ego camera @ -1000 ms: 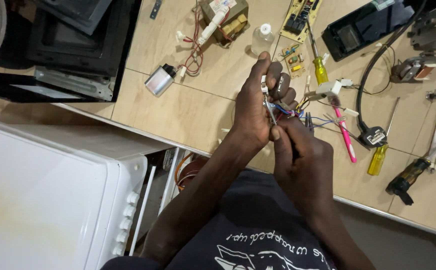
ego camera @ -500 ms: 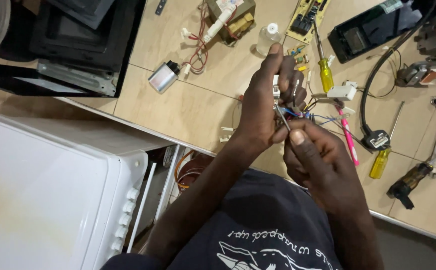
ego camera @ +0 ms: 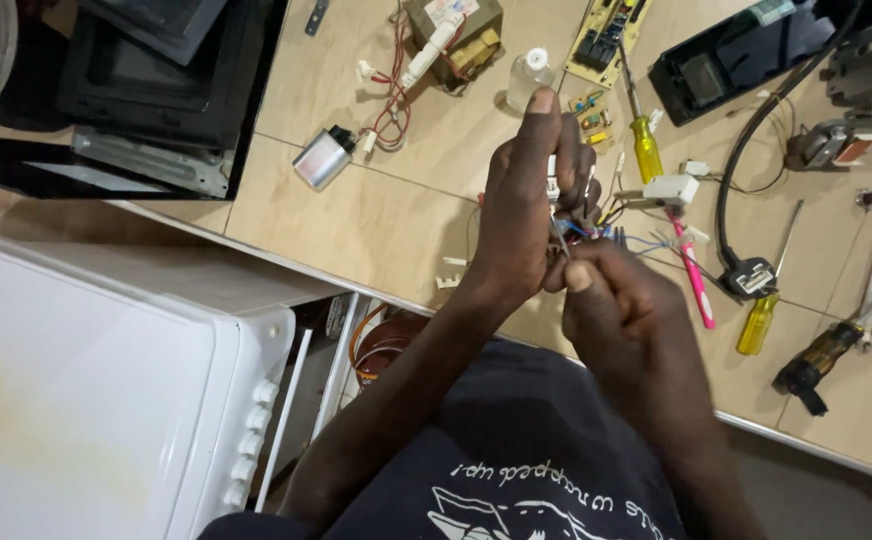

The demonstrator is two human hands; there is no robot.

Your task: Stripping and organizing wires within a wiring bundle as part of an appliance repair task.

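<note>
my left hand [ego camera: 521, 215] raised upright over the tabletop [ego camera: 386, 215], fingers closed round a small white connector [ego camera: 553, 180], my right hand [ego camera: 621, 300] just below, pinching its thin wires [ego camera: 564, 238]

An electronics repair workshop is indicated. On the desk [ego camera: 376, 215], a green circuit board [ego camera: 608, 28] is laid out; left of it a transformer [ego camera: 456, 35] and a metal capacitor [ego camera: 322, 158] are seen, right of it yellow-handled screwdrivers [ego camera: 646, 148]. A dismantled black appliance casing [ego camera: 146, 90] is noted far left.
</note>
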